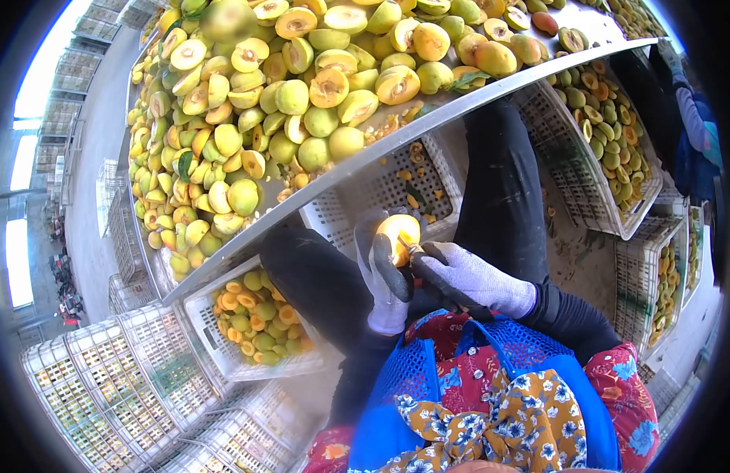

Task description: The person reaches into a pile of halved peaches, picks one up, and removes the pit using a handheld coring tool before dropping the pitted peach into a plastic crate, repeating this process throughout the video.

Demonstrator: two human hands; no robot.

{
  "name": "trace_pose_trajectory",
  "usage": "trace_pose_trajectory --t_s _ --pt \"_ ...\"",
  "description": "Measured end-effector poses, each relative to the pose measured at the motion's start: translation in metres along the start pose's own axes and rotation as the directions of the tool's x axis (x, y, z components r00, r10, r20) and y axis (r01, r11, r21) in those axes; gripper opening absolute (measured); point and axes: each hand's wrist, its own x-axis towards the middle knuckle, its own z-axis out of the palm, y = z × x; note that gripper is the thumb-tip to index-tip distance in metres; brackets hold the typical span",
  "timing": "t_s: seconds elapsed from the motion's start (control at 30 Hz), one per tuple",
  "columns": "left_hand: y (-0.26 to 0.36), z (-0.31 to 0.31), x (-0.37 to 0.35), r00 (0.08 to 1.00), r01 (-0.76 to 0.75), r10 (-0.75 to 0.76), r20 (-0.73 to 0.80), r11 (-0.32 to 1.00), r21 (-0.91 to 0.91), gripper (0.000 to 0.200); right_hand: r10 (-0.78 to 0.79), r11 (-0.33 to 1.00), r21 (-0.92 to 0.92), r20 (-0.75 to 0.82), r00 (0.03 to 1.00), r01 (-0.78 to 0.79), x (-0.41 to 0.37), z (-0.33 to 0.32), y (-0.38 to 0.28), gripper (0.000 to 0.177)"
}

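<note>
In front of my lap, my left hand [386, 268], in a grey-and-white glove with dark fingers, is closed around a yellow-fleshed peach half [400, 234]. My right hand [479, 277], gloved the same way, meets it from the right with its fingers pinched together. Something small and thin shows between those fingertips and the fruit; most of it is hidden, so I cannot make out what it is. Just beyond both hands, a metal-edged table [318, 180] bears a large heap of green-yellow peaches [292, 97], many cut in half, with some leaves.
Under the table edge, a white crate [333, 217] holds small orange scraps. Crates of halved fruit stand at my left [193, 311] and right [574, 150]. Stacked crates [132, 374] rise at lower left. Another person's sleeve [690, 118] shows at far right.
</note>
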Motion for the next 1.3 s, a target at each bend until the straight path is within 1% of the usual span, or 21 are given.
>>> trace_pose_trajectory --t_s 0.03,0.13,0.23,0.27,0.37,0.4,0.43,0.47,0.53,0.63,0.67,0.73,0.8,0.83,0.87,0.93,0.97,1.0,1.07,1.2,1.3 --pt "0.005 0.002 -0.001 0.999 0.047 -0.047 0.000 0.991 -0.124 0.045 0.215 0.931 0.265 0.161 0.963 -0.252 -0.005 -0.003 -0.016 0.036" --pt "0.023 0.010 -0.001 0.993 0.113 -0.120 0.019 0.856 -0.504 0.047 0.103 0.690 0.649 0.349 0.932 -0.319 -0.009 -0.006 -0.013 0.037" --pt "0.020 0.006 0.010 0.992 0.108 -0.059 0.115 0.866 -0.487 0.046 0.107 0.630 0.716 0.304 0.947 -0.301 -0.006 -0.009 -0.005 0.037" --pt "0.024 0.001 0.016 0.972 0.202 -0.123 0.198 0.868 -0.454 0.045 0.133 0.543 0.749 0.371 0.919 -0.380 -0.009 -0.014 -0.015 0.038" --pt "0.037 -0.016 0.031 0.889 0.377 -0.282 0.360 0.898 -0.228 0.042 0.218 0.871 0.407 0.179 0.959 -0.274 -0.007 -0.009 -0.021 0.037" --pt "0.039 -0.019 0.031 0.875 0.372 -0.319 0.364 0.924 -0.085 0.043 0.113 0.936 0.314 0.153 0.982 -0.157 -0.006 -0.005 -0.009 0.037" --pt "0.040 -0.021 0.031 0.862 0.360 -0.356 0.361 0.931 0.059 0.043 0.128 0.866 0.455 0.201 0.971 -0.208 -0.006 -0.001 -0.003 0.037" --pt "0.034 -0.018 0.028 0.910 0.300 -0.294 0.292 0.954 0.026 0.045 0.132 0.775 0.578 0.250 0.959 -0.258 -0.006 0.001 0.000 0.037" --pt "0.026 -0.013 0.015 0.985 -0.106 0.065 0.162 0.960 0.260 0.046 0.100 0.506 0.776 0.379 0.920 -0.375 -0.005 0.002 0.004 0.036" --pt "0.033 -0.011 0.011 0.944 0.310 -0.280 0.176 0.935 -0.171 0.047 0.131 0.491 0.771 0.395 0.909 -0.406 -0.008 -0.002 0.001 0.035" --pt "0.035 -0.009 0.009 0.920 0.388 -0.346 0.182 0.866 -0.316 0.048 0.171 0.524 0.734 0.405 0.898 -0.431 -0.010 -0.003 -0.006 0.036" --pt "0.037 -0.005 0.006 0.883 0.465 -0.414 0.221 0.703 -0.539 0.051 0.213 0.800 0.494 0.295 0.932 -0.340 -0.017 -0.002 -0.025 0.036" --pt "0.047 -0.007 0.004 0.914 0.403 -0.361 0.183 0.768 -0.498 0.052 0.182 0.970 0.132 0.176 0.967 -0.206 -0.019 0.001 -0.035 0.035" --pt "0.056 -0.008 0.004 0.928 0.372 -0.334 0.166 0.797 -0.475 0.052 0.001 0.994 -0.107 0.098 0.995 0.010 -0.020 0.007 -0.028 0.028" --pt "0.069 -0.008 0.003 0.919 0.390 -0.356 0.167 0.768 -0.509 0.055 -0.256 0.870 -0.405 0.118 0.960 0.282 -0.024 0.009 -0.019 0.029" --pt "0.069 -0.007 0.002 0.914 0.388 -0.341 0.221 0.572 -0.722 0.058 -0.552 0.451 -0.703 0.266 0.791 0.550 -0.031 0.008 -0.020 0.035" --pt "0.068 -0.008 0.001 0.913 0.378 -0.326 0.243 0.458 -0.805 0.060 -0.608 0.285 -0.752 0.337 0.718 0.594 -0.034 0.009 -0.024 0.038" --pt "0.068 -0.013 -0.003 0.897 0.410 -0.364 0.251 0.474 -0.779 0.062 -0.627 0.206 -0.764 0.376 0.682 0.611 -0.039 0.010 -0.028 0.042" --pt "0.083 -0.014 -0.001 0.908 0.393 -0.335 0.251 0.477 -0.786 0.061 -0.632 0.171 -0.771 0.391 0.669 0.613 -0.045 0.013 -0.036 0.039" --pt "0.088 -0.024 -0.006 0.927 0.369 -0.315 0.203 0.675 -0.638 0.059 -0.461 0.467 -0.748 0.249 0.852 0.472 -0.055 0.022 -0.067 0.035" --pt "0.104 -0.020 -0.012 0.913 0.329 -0.333 0.236 0.259 -0.908 0.060 -0.286 0.652 -0.702 0.122 0.951 0.286 -0.061 0.031 -0.080 0.029"
